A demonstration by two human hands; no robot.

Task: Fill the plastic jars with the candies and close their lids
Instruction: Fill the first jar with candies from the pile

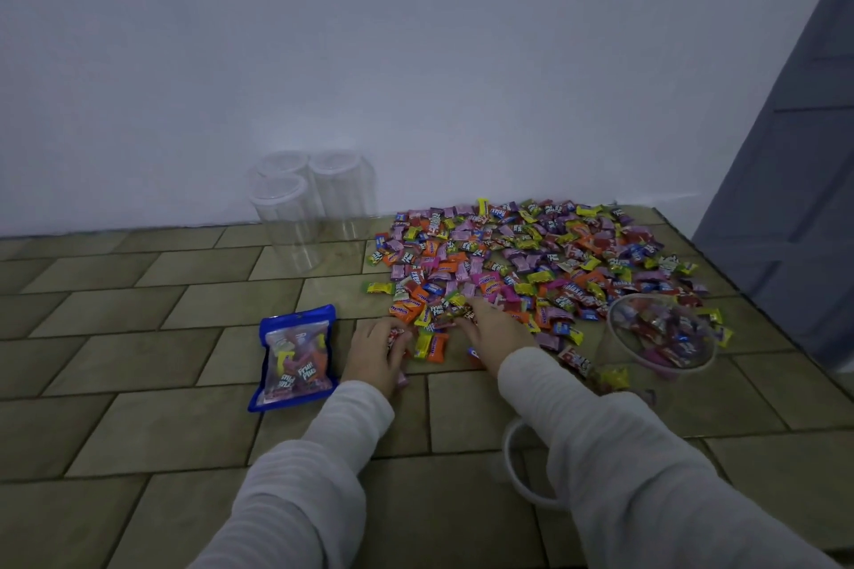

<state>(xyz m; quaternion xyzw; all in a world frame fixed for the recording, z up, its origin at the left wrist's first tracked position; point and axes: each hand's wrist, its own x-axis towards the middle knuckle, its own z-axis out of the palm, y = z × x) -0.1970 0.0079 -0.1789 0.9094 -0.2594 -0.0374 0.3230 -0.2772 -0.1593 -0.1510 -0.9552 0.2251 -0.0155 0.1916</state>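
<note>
**Gather a full handful, then tip it in**

Left hand [376,353] curls around a few candies [531,254]; right hand [497,328] lies spread on the heap's near edge; scoop toward the half-filled open jar [663,333] just right on the tabletop [138,407]; empty jars [314,208] wait by the wall.

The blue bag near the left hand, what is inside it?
Through the blue bag's clear front, wrapped candies show, one marked "Fruit Plus". Those deeper inside are covered, so their number cannot be told.
</note>
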